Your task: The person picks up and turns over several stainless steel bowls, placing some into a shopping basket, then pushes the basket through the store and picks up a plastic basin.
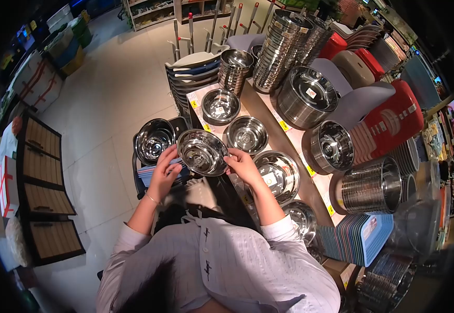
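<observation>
Centre of frame: round shiny steel bowl (pixel 202 152) held up, not set down. Left hand (pixel 164 176) half-curled at rim, holding; right hand (pixel 243 168) pinches opposite rim. Other steel bowls (pixel 247 134) adjacent, right.

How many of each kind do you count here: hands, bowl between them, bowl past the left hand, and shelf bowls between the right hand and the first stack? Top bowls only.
Hands, left and right: 2
Bowl between the hands: 1
Bowl past the left hand: 1
Shelf bowls: 2
Total: 6
</observation>
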Available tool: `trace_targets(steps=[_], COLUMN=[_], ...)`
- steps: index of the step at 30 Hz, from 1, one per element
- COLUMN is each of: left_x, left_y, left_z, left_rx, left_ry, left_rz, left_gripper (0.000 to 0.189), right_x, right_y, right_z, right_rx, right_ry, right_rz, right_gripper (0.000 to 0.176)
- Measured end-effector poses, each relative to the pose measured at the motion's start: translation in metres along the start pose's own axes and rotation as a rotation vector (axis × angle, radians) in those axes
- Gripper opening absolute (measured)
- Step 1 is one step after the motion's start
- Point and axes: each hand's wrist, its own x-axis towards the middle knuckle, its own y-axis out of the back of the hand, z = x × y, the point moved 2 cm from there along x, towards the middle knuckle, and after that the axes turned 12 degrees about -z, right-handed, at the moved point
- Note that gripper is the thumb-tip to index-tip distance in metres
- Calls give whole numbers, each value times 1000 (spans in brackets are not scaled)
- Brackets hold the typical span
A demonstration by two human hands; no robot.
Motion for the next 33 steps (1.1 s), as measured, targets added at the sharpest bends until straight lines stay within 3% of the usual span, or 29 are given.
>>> trace_targets(steps=[3, 7, 9, 11, 14, 17, 18, 22, 24, 26, 27, 28, 29, 33], left_x=[4, 9, 10, 11, 8, 6, 4, 3, 0, -5, -7, -9, -10, -13], left_y=[5, 16, 21, 23, 33, 43, 47, 54, 57, 61, 60, 58, 59, 64], left_z=[10, 24, 28, 27, 25, 15, 12, 4, -5, -16, -18, -21, -25, -38], left_rx=[183, 381, 349, 94, 160, 164, 119, 8, -51, -255, -257, -396, -534, -856], left_ry=[-80, -124, -113, -170, -153, -151, -94, -48, -17, 169, 167, 239, 310, 379], left_rz=[18, 49, 38, -17, -26, -29, -36, 46, 103, 184, 182, 254, 325, 110], left_gripper=[42, 41, 41, 43, 47, 50, 50, 47, 46, 42, 42, 39, 37, 33], right_x=[0, 7, 10, 8, 13, 12, 10, 11, 12, 15, 16, 18, 20, 24], right_y=[-12, -36, -50, -67, -84, -98, -103, -110, -110, -105, -102, -97, -94, -92], right_z=[2, 14, 19, 24, 43, 44, 35, 25, 15, 12, 11, 14, 15, 14], right_rx=[96, 298, 466, 649, 882, 1034, 1053, 1029, 899, 864, 830, 841, 839, 774], right_ry=[-101, -287, -342, -400, -573, -651, -676, -683, -554, -528, -504, -410, -405, -316], right_rz=[-44, -286, -381, -424, -599, -637, -557, -587, -531, -507, -487, -575, -574, -491], right_gripper=[28, 13, 10, 14, 12, 11, 14, 18, 29, 35, 41, 57, 57, 47])
